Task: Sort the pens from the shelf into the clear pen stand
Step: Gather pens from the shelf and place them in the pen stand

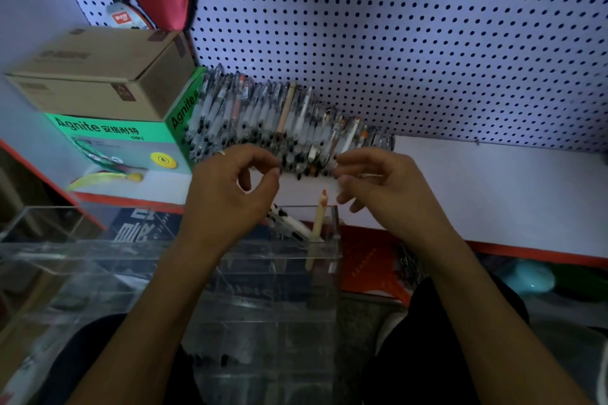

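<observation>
1. Presently, the pens (283,118) are seen lying in a dense row on the white shelf (493,181), packed side by side against the pegboard (394,26) and just beside the green box (131,138) at the row's left end.
2. Their long axes run from the pegboard toward the person, so the near tips are pointed at both hands.
3. The left hand (230,187) is held at the near edge of the row, its thumb and forefinger curled toward each other; whether a pen tip is pinched there cannot be told, as the view is dim and blurred.
4. The right hand (378,187) is held at the row's right part, its fingers (342,163) loosely curled and touching the pen tips; no firm grip can be made out.
5. The clear pen stand (279,273) is placed below and nearer than the shelf, directly under the hands, with 2 pens already standing in its far right compartment: a cream pen (317,227) and a spotted pen (289,223).
6. The row's middle is judged to lie just beyond both sets of fingers, about equally near to each; a pen would have to be drawn lengthwise toward the person and then tipped upright over the stand.
</observation>
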Tool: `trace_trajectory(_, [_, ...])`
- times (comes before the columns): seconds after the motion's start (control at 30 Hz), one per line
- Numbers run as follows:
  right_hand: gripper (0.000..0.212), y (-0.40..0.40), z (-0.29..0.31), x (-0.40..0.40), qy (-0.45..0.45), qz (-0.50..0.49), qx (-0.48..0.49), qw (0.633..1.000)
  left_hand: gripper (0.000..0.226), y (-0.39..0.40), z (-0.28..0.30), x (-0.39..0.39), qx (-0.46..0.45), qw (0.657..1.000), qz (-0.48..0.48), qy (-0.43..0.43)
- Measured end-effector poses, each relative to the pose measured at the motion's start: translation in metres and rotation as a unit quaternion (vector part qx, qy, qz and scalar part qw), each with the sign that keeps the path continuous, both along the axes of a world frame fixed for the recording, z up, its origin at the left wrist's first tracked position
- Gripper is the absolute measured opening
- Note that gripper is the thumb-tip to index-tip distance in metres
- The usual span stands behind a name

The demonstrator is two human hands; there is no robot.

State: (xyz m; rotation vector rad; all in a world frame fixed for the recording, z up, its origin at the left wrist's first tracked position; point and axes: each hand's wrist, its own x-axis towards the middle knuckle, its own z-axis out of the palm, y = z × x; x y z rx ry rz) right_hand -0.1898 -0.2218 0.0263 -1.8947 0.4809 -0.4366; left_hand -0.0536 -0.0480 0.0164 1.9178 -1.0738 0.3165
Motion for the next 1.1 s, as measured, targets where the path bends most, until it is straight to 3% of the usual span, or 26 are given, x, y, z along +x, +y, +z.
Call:
trace_trajectory(0.17, [0.014,-0.035,0.001,0.005,0.041,-0.064,-0.104,0.992,0.006,-0.020,0.020,0.005,0.024,0.999,-0.043,0.001])
trace_trajectory(0.33, [0.023,-0.066,-0.007,0.037,0.106,-0.059,-0.197,0.973,0.011,-0.070,0.027,0.019,0.162,0.984,-0.066,-0.039])
trace_trajectory(0.43, [0.035,-0.072,-0.021,0.056,0.113,-0.032,-0.244,0.963,0.024,-0.102,0.027,0.030,0.268,0.956,-0.052,-0.110])
trace_trajectory(0.57, [0.062,-0.072,-0.036,0.073,0.141,0.044,-0.300,0.943,0.036,-0.134,0.026,0.041,0.409,0.890,-0.018,-0.200])
trace_trajectory(0.7, [0.054,-0.070,-0.043,0.085,0.152,0.044,-0.332,0.930,0.035,-0.149,0.022,0.040,0.466,0.855,0.029,-0.227])
trace_trajectory(0.83, [0.029,-0.079,-0.043,0.083,0.112,0.019,-0.318,0.941,0.022,-0.154,0.017,0.041,0.447,0.873,0.056,-0.186])
trace_trajectory(0.9, [0.027,-0.085,-0.044,0.081,0.091,0.000,-0.303,0.949,0.010,-0.153,0.014,0.046,0.402,0.900,0.057,-0.161])
trace_trajectory(1.1, [0.029,-0.088,-0.043,0.076,0.039,-0.039,-0.253,0.966,0.019,-0.152,0.014,0.055,0.333,0.934,0.073,-0.109])
